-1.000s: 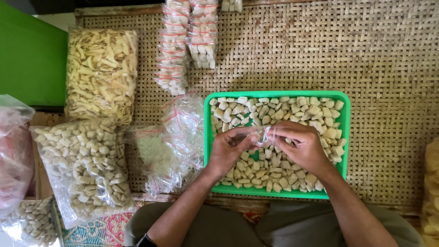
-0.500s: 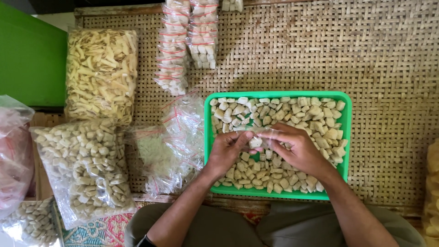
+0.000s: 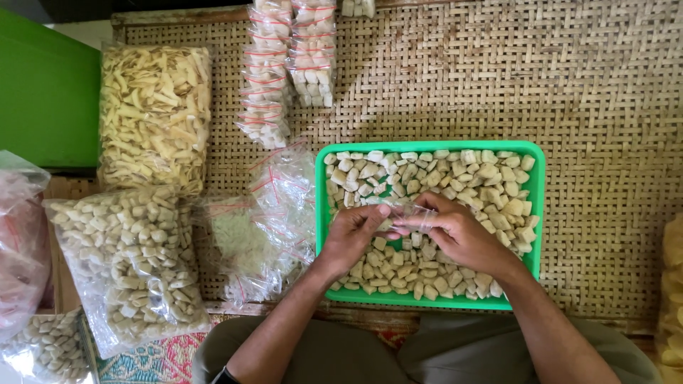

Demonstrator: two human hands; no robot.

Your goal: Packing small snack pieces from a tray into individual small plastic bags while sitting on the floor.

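Note:
A green plastic tray (image 3: 538,186) full of pale cracker pieces (image 3: 491,186) sits on a woven mat in front of me. Over its middle, my left hand (image 3: 353,237) and my right hand (image 3: 460,233) meet, both pinching a small clear plastic packet (image 3: 407,211) that holds a few pieces. The fingertips of both hands touch the packet just above the crackers.
Left of the tray lies a heap of empty small clear packets (image 3: 265,220). Big bags of cracker pieces (image 3: 128,263) and of yellowish chips (image 3: 154,114) lie further left. Strips of filled packets (image 3: 288,60) lie at the back. A green wall (image 3: 43,99) is at the far left.
Both hands have dropped slightly toward the tray while handling the small packet. Its clear film now stretches between the fingertips.

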